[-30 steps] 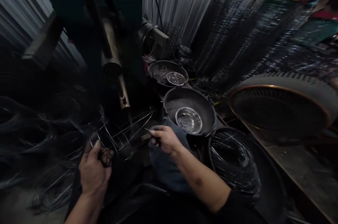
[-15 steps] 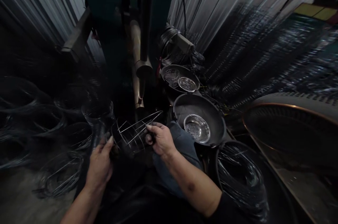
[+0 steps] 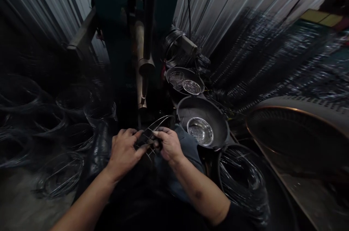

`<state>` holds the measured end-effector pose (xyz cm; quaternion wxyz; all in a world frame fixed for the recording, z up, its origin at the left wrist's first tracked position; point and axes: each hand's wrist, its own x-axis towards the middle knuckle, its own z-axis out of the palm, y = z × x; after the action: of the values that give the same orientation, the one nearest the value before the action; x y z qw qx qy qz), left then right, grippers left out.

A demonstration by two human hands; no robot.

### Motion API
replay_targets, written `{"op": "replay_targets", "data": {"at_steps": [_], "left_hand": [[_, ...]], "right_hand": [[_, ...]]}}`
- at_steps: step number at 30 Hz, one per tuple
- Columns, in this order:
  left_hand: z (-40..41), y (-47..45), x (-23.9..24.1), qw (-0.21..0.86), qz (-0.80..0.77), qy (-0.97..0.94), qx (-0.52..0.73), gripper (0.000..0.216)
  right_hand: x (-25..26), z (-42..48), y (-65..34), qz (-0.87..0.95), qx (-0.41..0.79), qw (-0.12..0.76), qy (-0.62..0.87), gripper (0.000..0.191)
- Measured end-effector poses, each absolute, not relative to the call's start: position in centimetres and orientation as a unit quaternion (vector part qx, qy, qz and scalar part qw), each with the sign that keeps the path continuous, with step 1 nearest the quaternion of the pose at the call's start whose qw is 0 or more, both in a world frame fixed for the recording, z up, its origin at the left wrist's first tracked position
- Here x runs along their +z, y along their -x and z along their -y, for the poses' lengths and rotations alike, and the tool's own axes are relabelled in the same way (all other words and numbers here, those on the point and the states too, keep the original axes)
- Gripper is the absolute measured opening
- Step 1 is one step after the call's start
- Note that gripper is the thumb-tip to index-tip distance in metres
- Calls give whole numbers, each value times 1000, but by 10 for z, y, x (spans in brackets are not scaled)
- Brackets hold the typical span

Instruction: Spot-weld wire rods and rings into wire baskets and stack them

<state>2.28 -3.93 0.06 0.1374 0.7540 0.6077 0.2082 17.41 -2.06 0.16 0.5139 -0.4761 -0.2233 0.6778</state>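
Note:
A round wire frame (image 3: 164, 117) with thin cross wires is between my hands, in front of the machine's metal bars. My right hand (image 3: 170, 145) is closed in a pinch on the frame's wires at its right side. My left hand (image 3: 124, 153) grips the frame from the left, thumb and forefinger toward the right hand. Both hands cover much of the frame, and its lower part is dark. Just right of my right hand stands a dark pan (image 3: 218, 114) with a shiny metal bowl (image 3: 209, 137) of small wire pieces in it.
A machine bar (image 3: 139, 45) rises straight ahead. Behind the near pan is another pan (image 3: 170, 82) with a bowl and wire frames. Bundled wires (image 3: 242, 183) lie in a container at lower right. A large fan guard (image 3: 289, 111) stands right. Wire rings (image 3: 61, 174) lie left.
My left hand has moved right and up, from the frame's left edge to close beside my right hand. The frame has turned and shifted slightly right. My right hand stays on it.

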Motion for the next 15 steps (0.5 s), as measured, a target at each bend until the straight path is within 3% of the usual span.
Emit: {"op": "replay_targets", "data": {"at_steps": [4, 10, 15], "left_hand": [[34, -25, 0, 132, -598, -757, 230, 33], [25, -33, 15, -38, -582, -782, 217, 35], [13, -32, 25, -106, -560, -791, 223, 33]], "right_hand": [[1, 20, -179, 206, 685, 524, 462, 20], [6, 13, -175, 169, 701, 528, 449, 22], [6, -2, -169, 150, 716, 544, 412, 22]]}}
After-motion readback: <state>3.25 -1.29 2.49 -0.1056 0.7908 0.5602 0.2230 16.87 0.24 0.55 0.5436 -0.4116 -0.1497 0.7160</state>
